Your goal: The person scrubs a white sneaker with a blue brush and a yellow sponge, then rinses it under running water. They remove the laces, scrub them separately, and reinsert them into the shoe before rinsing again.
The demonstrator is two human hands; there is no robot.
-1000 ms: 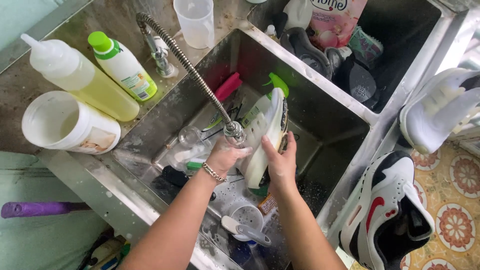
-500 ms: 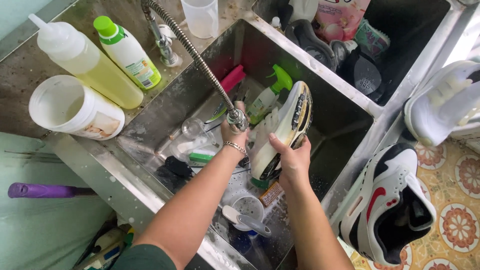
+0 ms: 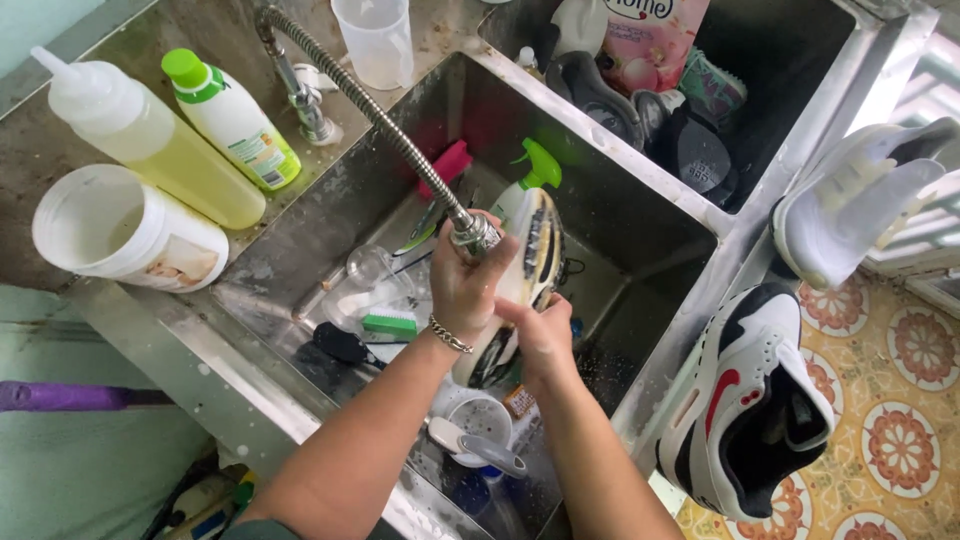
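On the far left of the wet tabletop (image 3: pixel 60 150) stand a white tub (image 3: pixel 120 235), a squeeze bottle of yellow liquid (image 3: pixel 150 140) and a green-capped bottle (image 3: pixel 228 118), well apart from the work. In the steel sink (image 3: pixel 330 215) a green-backed brush (image 3: pixel 388 323) lies near a clear cup on the basin floor. The left hand (image 3: pixel 468 275) is clenched round the nozzle of the coiled spray hose (image 3: pixel 380 115), holding it right against the shoe. Just beside it, the right hand (image 3: pixel 540 335) grips a white sneaker (image 3: pixel 522 270) by its lower end, the shoe standing nearly upright over the basin with its grubby sole (image 3: pixel 536 245) turned up toward the camera. To rinse well here, I judge the nozzle should stay close to the sole grooves, with the shoe tilted so dirty water runs into the basin and not onto the wrist, and the grip kept firm since the shoe looks slick. At right, a white, black and red sneaker (image 3: pixel 745 400) leans on the sink edge, another white one (image 3: pixel 850 200) above it
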